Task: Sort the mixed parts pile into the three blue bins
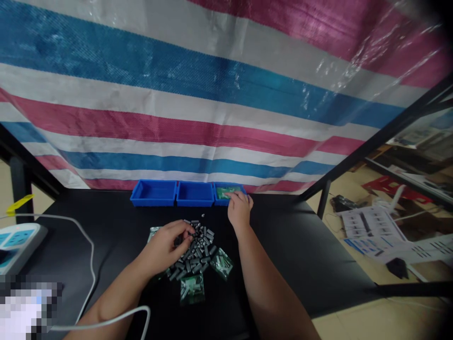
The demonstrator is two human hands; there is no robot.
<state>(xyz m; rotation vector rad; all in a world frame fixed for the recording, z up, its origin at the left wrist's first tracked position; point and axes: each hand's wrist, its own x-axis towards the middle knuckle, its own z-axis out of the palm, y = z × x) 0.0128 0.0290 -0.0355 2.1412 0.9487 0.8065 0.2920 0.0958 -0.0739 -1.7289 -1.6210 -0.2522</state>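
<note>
My left hand [168, 246] is over the left side of a pile of small grey metal cylinders [196, 257]. Its fingers curl toward the thumb among the pieces; what they pinch, if anything, is too small to make out. Farther off, my right hand [240, 210] reaches over the front of the right blue bin [222, 202]. One finger stretches out over green packets [223, 191] inside it, and the fingers look apart. Small clear-green bags holding pieces, one bag [222, 263] right of the pile and another bag [192, 289] in front, lie on the black table [283, 255].
Left of the right bin stand a middle blue bin [195, 202] and a left blue bin [153, 202], against a striped sheet [198, 127]. A power strip [21, 243] sits at left, with a white cable [92, 255] across the table. Black frame bars flank both sides.
</note>
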